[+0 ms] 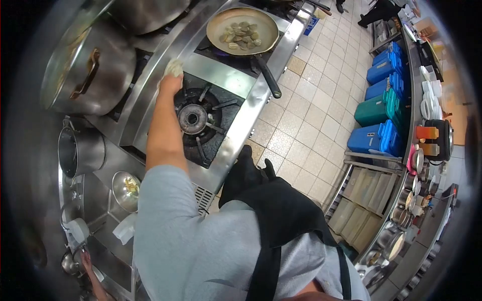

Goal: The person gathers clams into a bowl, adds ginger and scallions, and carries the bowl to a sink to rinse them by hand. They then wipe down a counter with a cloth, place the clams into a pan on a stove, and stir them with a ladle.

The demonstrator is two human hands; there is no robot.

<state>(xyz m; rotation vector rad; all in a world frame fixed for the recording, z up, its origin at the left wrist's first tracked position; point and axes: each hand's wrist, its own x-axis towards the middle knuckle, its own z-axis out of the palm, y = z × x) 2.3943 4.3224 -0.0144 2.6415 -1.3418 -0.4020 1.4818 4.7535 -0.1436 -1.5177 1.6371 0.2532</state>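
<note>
On my head feed, the left hand (169,84) is stretched to the upper left of centre, its fingers bunched on a pale cloth (174,66) pressed to the steel stove top (221,75). The cloth lies just above the unlit burner (193,119) and lower left of the frying pan (243,24), which holds browned pieces. A big lidded pot (88,70) sits at the upper left. My right hand is out of frame. Another hand (86,261) shows at the lower left; I cannot tell whose it is.
</note>
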